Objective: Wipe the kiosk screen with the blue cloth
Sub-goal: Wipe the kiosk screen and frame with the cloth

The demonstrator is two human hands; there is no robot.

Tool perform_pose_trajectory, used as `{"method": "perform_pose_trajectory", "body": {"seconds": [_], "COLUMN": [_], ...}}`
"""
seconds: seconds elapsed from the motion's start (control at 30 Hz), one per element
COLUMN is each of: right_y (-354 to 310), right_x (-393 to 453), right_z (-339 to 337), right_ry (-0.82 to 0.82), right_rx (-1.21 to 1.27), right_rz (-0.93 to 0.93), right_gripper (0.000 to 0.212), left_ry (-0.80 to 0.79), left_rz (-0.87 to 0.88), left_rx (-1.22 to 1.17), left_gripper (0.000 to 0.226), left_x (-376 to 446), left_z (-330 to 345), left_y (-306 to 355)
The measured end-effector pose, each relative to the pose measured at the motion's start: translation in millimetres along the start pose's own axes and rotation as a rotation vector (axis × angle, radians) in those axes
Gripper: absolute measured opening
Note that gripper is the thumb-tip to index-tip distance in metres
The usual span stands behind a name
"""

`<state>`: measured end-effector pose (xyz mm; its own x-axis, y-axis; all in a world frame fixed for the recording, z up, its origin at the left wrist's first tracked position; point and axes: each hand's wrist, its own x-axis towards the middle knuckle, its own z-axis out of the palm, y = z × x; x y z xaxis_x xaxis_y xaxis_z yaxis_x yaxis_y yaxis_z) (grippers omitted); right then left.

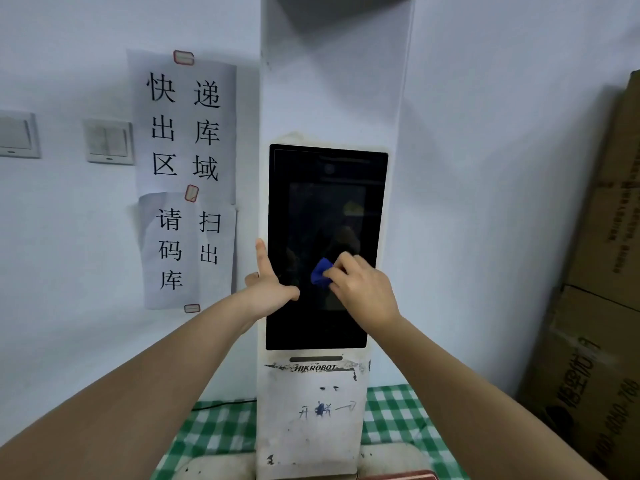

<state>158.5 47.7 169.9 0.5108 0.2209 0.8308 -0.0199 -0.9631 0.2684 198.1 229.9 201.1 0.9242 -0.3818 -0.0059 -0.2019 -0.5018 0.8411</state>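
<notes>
A tall white kiosk (311,427) stands against the wall with a dark, switched-off screen (325,209) on its front. My right hand (363,289) pinches a small bunched blue cloth (321,271) and holds it against the lower middle of the screen. My left hand (268,289) rests on the screen's left edge, index finger pointing straight up along the frame and thumb lying across the glass. Only the left part of the cloth shows past my fingers.
Paper notices (187,174) with printed characters are taped to the wall left of the kiosk, beside two light switches (109,142). Stacked cardboard boxes (595,306) stand at the right. The kiosk sits on a green checked tablecloth (391,420).
</notes>
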Motion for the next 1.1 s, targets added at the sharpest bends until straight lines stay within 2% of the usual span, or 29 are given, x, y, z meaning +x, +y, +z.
{"method": "perform_pose_trajectory", "body": {"seconds": [0.1, 0.17, 0.27, 0.4, 0.47, 0.5, 0.6, 0.67, 0.77, 0.87, 0.93, 1.0, 1.1], "right_y": [-1, -4, -11, -15, -9, -7, -4, -6, -15, -21, -18, -15, -14], "right_x": [21, 29, 21, -2, 1, 6, 27, 34, 22, 2, 0, 9, 29], "right_z": [-15, -16, -3, 12, 7, 3, -14, -15, -2, 13, 12, 3, -10], "right_ry": [0.146, 0.194, 0.159, 0.001, -0.008, 0.024, 0.171, 0.214, 0.163, 0.045, -0.008, 0.03, 0.156], "right_rx": [0.145, 0.167, 0.112, -0.042, -0.048, -0.013, 0.152, 0.183, 0.11, 0.0, -0.027, 0.02, 0.123], "right_rz": [0.292, 0.38, 0.335, -0.003, -0.066, -0.018, 0.331, 0.431, 0.326, 0.077, -0.025, 0.015, 0.235], "right_gripper": [0.015, 0.016, 0.016, 0.026, 0.025, 0.022, 0.016, 0.016, 0.016, 0.022, 0.025, 0.021, 0.017], "left_ry": [0.001, -0.004, 0.003, 0.013, 0.008, 0.006, -0.009, -0.015, -0.01, -0.001, -0.007, -0.016, -0.022], "left_rz": [0.013, 0.013, 0.015, 0.011, 0.009, 0.009, 0.014, 0.016, 0.023, 0.021, 0.019, 0.016, 0.018], "left_rx": [0.007, 0.004, 0.004, 0.008, 0.011, 0.014, 0.011, 0.003, 0.003, 0.011, 0.015, 0.013, 0.002], "left_gripper": [0.108, 0.107, 0.107, 0.109, 0.109, 0.109, 0.108, 0.109, 0.11, 0.11, 0.111, 0.111, 0.111], "left_x": [-2, -1, -1, 0, -1, -2, -2, -2, -2, -3, -4, -6, -7], "left_z": [-1, -2, -2, -1, -1, -1, -2, -3, -3, -4, -4, -4, -5], "left_y": [-1, -1, -1, -1, -1, -1, 0, -1, -1, 0, 0, 0, 1]}}
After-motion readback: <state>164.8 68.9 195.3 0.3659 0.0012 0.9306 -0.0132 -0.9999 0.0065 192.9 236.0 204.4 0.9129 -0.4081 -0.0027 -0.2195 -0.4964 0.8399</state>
